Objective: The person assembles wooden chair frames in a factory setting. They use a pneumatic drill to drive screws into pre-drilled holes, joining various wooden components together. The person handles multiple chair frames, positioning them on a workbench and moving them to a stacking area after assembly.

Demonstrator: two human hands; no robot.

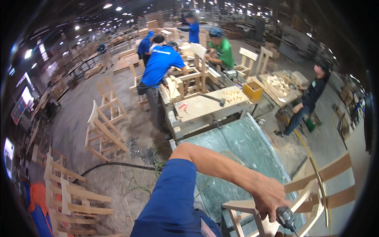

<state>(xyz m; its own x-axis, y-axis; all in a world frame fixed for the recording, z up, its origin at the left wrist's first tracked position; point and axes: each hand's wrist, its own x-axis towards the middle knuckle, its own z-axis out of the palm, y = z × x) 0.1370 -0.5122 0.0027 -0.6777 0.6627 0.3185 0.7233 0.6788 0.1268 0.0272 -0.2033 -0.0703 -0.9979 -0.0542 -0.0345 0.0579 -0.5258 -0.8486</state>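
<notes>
My left arm, in a blue sleeve, reaches across to the right over the green-grey table. My left hand (270,197) is closed around a dark power drill (285,217), its nose tilted down to the right. Right below the hand is the pale wooden seat of a chair frame (239,204); its curved, unpainted parts rise beside the drill. The drill's tip comes close to this wood, but I cannot tell whether they touch. A small skin-toned patch at the lower edge under the drill seems to be my right hand (279,234), with its fingers cut off by the frame.
Ahead, a workbench (197,112) bears chair parts, a hammer (213,98) and red pliers (182,106). Co-workers in blue and green stand around it; another person (310,96) stands at right. Chair frames (104,134) are on the left floor, near a black hose (118,163). A yellow box (252,91) stands beyond.
</notes>
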